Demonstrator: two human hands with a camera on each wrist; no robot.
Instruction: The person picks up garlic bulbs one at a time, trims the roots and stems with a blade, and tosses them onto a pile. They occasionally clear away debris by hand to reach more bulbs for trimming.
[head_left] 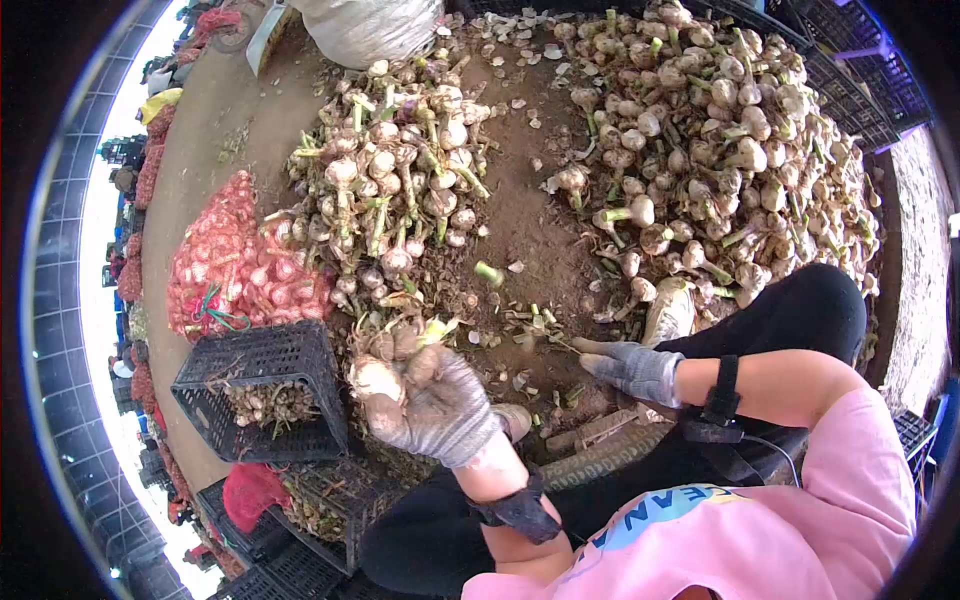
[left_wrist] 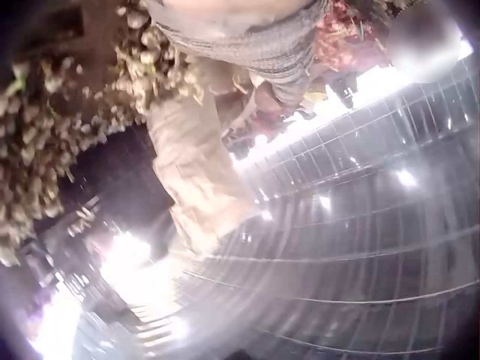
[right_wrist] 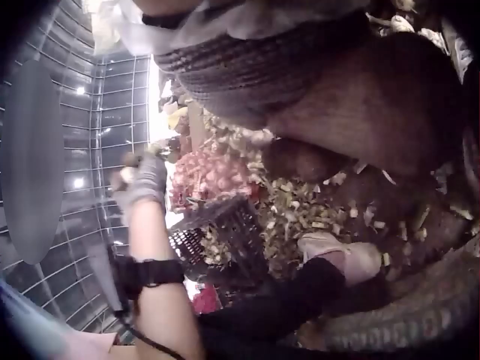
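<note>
Left wrist view: heavy glare and blur; the garlic shows as indistinct shapes, and the gloved left hand is cut off by the top edge. Right wrist view: the right hand is cropped at the top, finger position indeterminable.

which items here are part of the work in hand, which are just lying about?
In the work:
- left hand, gripping a bunch of garlic bulbs
- right hand, fingers straight, low over the ground
- black crate with garlic inside
- garlic piles

Lying about:
- red mesh sack of garlic
- white sack
- cut stems and skins
</note>
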